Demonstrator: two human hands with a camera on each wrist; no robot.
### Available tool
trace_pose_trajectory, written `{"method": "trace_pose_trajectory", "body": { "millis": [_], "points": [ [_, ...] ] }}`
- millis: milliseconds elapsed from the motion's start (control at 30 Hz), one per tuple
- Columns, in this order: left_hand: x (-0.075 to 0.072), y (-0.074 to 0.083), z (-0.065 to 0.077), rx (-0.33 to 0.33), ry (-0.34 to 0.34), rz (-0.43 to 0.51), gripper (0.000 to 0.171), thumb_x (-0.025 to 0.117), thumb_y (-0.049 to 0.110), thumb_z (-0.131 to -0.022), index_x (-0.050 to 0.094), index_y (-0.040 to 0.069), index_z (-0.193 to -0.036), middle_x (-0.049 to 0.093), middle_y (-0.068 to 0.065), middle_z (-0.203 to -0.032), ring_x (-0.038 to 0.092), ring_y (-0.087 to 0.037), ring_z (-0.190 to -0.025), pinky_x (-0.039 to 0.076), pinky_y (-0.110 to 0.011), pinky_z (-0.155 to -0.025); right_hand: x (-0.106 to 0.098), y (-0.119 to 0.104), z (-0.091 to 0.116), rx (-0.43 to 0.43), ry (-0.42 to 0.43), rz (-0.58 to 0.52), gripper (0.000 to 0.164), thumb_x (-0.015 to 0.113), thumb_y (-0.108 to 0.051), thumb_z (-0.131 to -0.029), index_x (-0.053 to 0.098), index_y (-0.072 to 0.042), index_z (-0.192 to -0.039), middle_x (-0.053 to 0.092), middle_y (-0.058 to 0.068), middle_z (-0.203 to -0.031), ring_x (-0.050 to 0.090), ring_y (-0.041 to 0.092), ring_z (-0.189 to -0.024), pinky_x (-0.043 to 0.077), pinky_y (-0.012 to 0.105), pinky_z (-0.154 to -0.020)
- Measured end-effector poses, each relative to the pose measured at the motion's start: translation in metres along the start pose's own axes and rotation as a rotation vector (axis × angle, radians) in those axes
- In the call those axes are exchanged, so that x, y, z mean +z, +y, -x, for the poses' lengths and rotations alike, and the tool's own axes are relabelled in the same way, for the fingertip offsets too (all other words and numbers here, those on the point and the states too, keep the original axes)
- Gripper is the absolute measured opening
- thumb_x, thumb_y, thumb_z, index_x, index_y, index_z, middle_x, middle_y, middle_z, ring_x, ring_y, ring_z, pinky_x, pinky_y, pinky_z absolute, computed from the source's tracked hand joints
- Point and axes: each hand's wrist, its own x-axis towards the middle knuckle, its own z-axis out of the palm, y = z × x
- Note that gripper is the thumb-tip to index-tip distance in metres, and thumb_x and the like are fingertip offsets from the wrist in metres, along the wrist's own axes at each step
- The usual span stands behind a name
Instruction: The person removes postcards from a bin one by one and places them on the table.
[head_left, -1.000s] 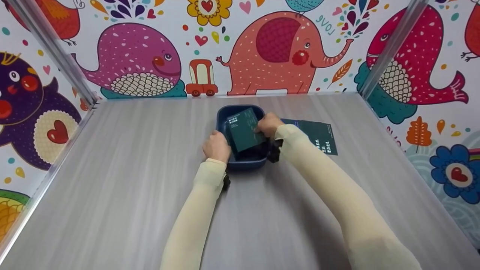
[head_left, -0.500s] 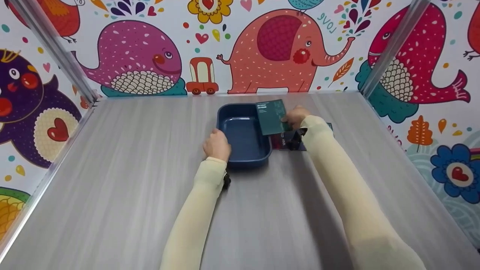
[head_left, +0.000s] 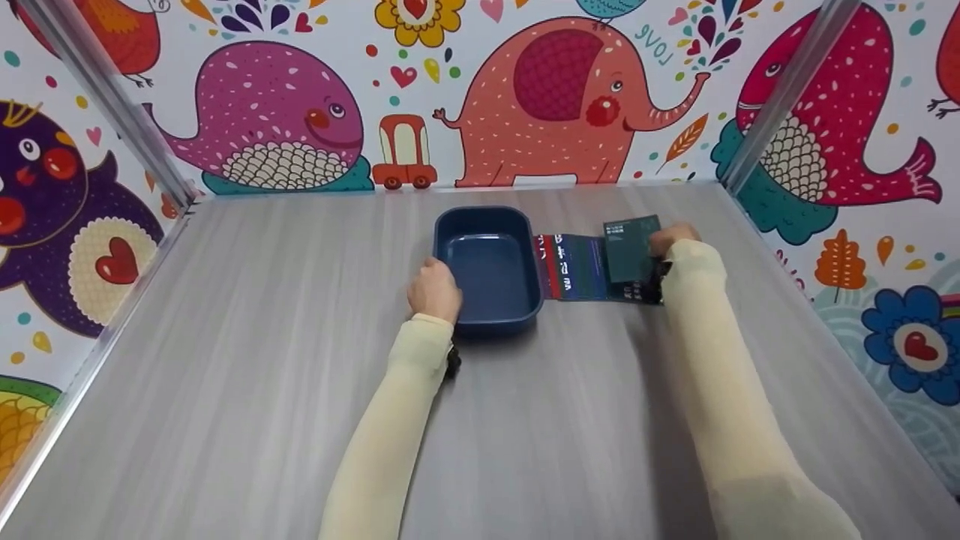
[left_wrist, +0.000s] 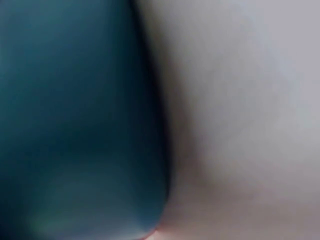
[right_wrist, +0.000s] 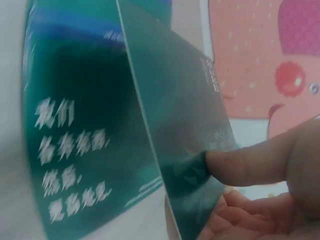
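My left hand (head_left: 435, 291) grips the left rim of a dark blue rectangular tub (head_left: 491, 324), whose inside shows bare in the head view. To the right, my right hand (head_left: 675, 236) pinches a dark green card (head_left: 630, 247) by its right edge. Close up in the right wrist view, the thumb presses on the face of the green card (right_wrist: 175, 100), which stands tilted. Below it lies another green card with white writing (right_wrist: 80, 150). That lower card ends a row of overlapping red, blue and green cards (head_left: 574, 266) beside the tub.
The grey wood-grain table (head_left: 300, 375) carries the tub and cards. A wall printed with cartoon animals (head_left: 547, 105) rises behind it, with metal posts (head_left: 772, 105) at the back corners. Both forearms wear pale yellow sleeves (head_left: 397, 435).
My right hand has lifted the green card out of the tub and carried it right, over the end of the card row. My left hand has stayed at the tub's rim.
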Motion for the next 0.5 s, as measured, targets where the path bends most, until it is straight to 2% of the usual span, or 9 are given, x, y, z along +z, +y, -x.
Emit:
{"method": "trace_pose_trajectory", "body": {
  "millis": [200, 300, 500],
  "points": [
    [0.0, 0.0, 0.001, 0.002, 0.001, -0.009, 0.031, 0.063, 0.007, -0.093, 0.058, -0.008, -0.12, 0.073, -0.022, -0.104, 0.073, -0.039, -0.091, 0.059, -0.049, -0.079, 0.0, 0.024, -0.013, -0.016, 0.011, 0.103, 0.046, 0.044, -0.008, -0.095, 0.051, 0.013, -0.136, 0.052, 0.023, -0.131, 0.05, 0.031, -0.106, 0.048, 0.04, -0.094],
    [-0.001, 0.001, 0.001, 0.002, -0.003, -0.011, 0.032, 0.064, 0.008, -0.093, 0.058, -0.008, -0.121, 0.073, -0.022, -0.103, 0.073, -0.039, -0.091, 0.059, -0.049, -0.079, 0.0, 0.03, -0.019, -0.013, 0.007, 0.111, 0.046, 0.044, -0.009, -0.095, 0.052, 0.014, -0.134, 0.053, 0.024, -0.134, 0.051, 0.031, -0.106, 0.049, 0.039, -0.094],
    [0.0, 0.001, 0.001, -0.01, -0.007, -0.014, 0.033, 0.064, 0.008, -0.093, 0.058, -0.007, -0.122, 0.073, -0.022, -0.103, 0.073, -0.039, -0.092, 0.059, -0.049, -0.079, 0.001, 0.035, -0.025, -0.008, 0.008, 0.059, 0.044, 0.047, -0.007, -0.095, 0.052, 0.012, -0.134, 0.052, 0.022, -0.127, 0.05, 0.033, -0.106, 0.049, 0.041, -0.093]
  ]
}}
